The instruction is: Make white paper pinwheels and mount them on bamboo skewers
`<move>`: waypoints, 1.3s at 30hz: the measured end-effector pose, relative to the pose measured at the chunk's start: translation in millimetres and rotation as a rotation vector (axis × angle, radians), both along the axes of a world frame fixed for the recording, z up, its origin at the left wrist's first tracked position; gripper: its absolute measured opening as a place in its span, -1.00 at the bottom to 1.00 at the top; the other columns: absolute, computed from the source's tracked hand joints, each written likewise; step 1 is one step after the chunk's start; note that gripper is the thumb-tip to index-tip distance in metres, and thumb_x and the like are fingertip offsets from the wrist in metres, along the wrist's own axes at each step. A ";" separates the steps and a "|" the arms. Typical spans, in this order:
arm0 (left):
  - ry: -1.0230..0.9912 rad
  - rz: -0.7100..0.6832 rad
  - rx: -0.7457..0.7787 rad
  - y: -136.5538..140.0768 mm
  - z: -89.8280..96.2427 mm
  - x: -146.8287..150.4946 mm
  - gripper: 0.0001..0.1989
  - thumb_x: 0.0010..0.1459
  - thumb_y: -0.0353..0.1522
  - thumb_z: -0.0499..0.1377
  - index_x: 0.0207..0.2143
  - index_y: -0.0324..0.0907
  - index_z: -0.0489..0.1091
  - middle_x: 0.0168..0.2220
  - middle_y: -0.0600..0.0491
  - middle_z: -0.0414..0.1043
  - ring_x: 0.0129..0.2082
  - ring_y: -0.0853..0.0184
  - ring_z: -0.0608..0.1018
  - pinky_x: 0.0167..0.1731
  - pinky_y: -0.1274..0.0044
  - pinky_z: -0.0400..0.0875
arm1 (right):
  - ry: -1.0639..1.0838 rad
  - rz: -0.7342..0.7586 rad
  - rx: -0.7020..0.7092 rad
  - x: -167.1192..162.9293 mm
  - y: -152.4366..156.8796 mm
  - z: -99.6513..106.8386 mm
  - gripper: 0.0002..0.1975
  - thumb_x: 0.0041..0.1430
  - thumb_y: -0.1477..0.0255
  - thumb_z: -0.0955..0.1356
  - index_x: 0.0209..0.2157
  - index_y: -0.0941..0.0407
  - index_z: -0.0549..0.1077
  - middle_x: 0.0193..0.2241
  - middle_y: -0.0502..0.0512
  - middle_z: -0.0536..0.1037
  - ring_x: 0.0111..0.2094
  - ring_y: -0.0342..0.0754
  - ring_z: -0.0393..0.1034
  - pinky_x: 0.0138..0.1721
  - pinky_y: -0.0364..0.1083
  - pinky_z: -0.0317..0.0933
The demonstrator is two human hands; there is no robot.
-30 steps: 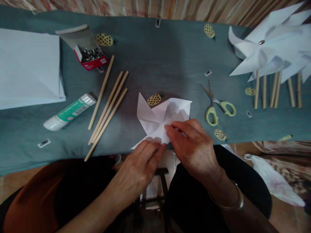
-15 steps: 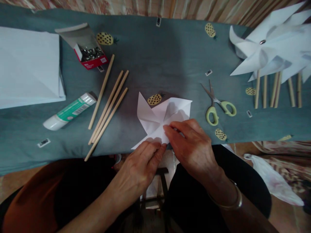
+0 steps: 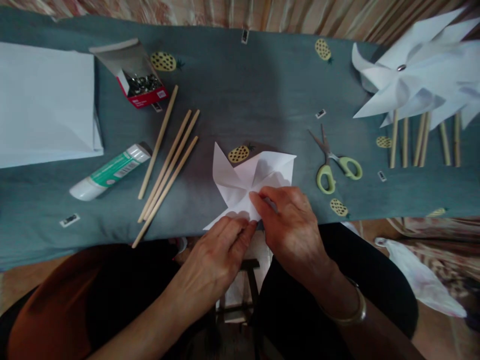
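Note:
A white paper pinwheel (image 3: 232, 187) with points folded toward its middle lies at the table's front edge. My left hand (image 3: 221, 252) is closed on its lower edge, fingers and thumb pressed together there. With thumb and fingertips, my right hand (image 3: 288, 220) presses the folded paper at the centre; a bangle circles that wrist. Scissors (image 3: 329, 159) with green handles lie to the right, blades apart. On the left are several wooden sticks (image 3: 168, 165) and a glue stick (image 3: 110, 171) with a green label. Whatever lies beneath my fingertips is hidden.
An opened red box (image 3: 148, 95) of small metal fasteners stands at the back left, beside a stack of white paper (image 3: 45, 105). Finished-looking pinwheels (image 3: 416, 70) on sticks lie at the right. A blue-green cloth (image 3: 232, 85) covers the table; a white plastic bag (image 3: 420, 280) is on the floor.
My right hand has shifted very slightly left at the pinwheel's centre. My left hand keeps its place, and the view has moved a little.

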State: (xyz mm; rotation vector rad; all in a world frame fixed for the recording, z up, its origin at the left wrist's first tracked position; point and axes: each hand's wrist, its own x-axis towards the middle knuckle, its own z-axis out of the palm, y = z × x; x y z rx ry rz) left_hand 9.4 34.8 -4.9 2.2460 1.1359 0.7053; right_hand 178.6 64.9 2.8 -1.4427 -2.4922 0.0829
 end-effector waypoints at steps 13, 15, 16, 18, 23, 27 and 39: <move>0.037 -0.018 0.059 2.2 1.0 -1.4 -0.70 0.29 -0.48 0.00 0.06 -0.24 0.18 -0.14 -0.08 0.41 -0.10 0.29 0.51 -0.14 0.44 0.54 | 0.050 -0.033 0.094 1.0 -5.7 -13.8 -0.74 0.29 0.56 0.25 -0.07 0.21 0.50 -0.15 0.26 0.53 -0.17 0.04 0.33 -0.20 -0.01 0.22; 0.049 -0.020 0.066 2.2 0.7 -1.4 -0.72 0.29 -0.47 0.00 0.05 -0.24 0.19 -0.14 -0.08 0.42 -0.10 0.29 0.52 -0.14 0.43 0.54 | 0.052 -0.033 0.091 1.6 -6.4 -15.6 -0.72 0.30 0.55 0.23 -0.05 0.18 0.49 -0.14 0.26 0.53 -0.16 0.04 0.33 -0.20 0.00 0.23; 0.054 -0.018 0.069 2.2 0.2 -1.3 -0.73 0.29 -0.47 0.00 0.04 -0.25 0.20 -0.15 -0.07 0.42 -0.10 0.29 0.52 -0.13 0.43 0.54 | 0.058 -0.034 0.090 1.9 -6.7 -16.3 -0.72 0.30 0.55 0.22 -0.05 0.18 0.49 -0.14 0.26 0.52 -0.16 0.04 0.33 -0.19 0.01 0.24; 0.051 -0.014 0.089 2.2 -0.8 -1.3 -0.74 0.29 -0.48 0.00 0.03 -0.28 0.21 -0.16 -0.08 0.42 -0.11 0.29 0.52 -0.14 0.45 0.54 | 0.073 -0.040 0.095 2.4 -6.9 -16.8 -0.71 0.31 0.54 0.21 -0.06 0.18 0.50 -0.13 0.26 0.52 -0.17 0.04 0.33 -0.19 0.01 0.25; 0.062 -0.016 0.094 2.1 0.0 -1.5 -0.76 0.30 -0.47 0.00 0.00 -0.30 0.25 -0.18 -0.08 0.43 -0.13 0.30 0.52 -0.15 0.47 0.54 | 0.037 -0.023 0.076 1.2 -4.9 -13.1 -0.73 0.29 0.56 0.23 -0.07 0.25 0.49 -0.14 0.27 0.53 -0.18 0.06 0.32 -0.22 0.00 0.20; 0.101 -0.015 0.100 2.2 2.0 -1.3 -0.79 0.30 -0.47 -0.01 -0.04 -0.29 0.28 -0.19 -0.07 0.42 -0.17 0.32 0.52 -0.19 0.48 0.54 | 0.008 0.005 0.045 -1.1 -2.2 -10.4 -0.74 0.28 0.57 0.24 -0.06 0.26 0.46 -0.14 0.27 0.52 -0.17 0.07 0.28 -0.23 0.00 0.16; 0.145 -0.020 0.137 6.2 -0.6 -1.8 -0.77 0.29 -0.47 0.01 -0.06 -0.37 0.35 -0.21 -0.13 0.42 -0.18 0.26 0.51 -0.21 0.42 0.54 | -0.027 0.032 0.040 -2.0 -0.9 -15.3 -0.74 0.28 0.57 0.21 -0.08 0.23 0.45 -0.18 0.24 0.49 -0.18 0.09 0.22 -0.20 0.05 0.18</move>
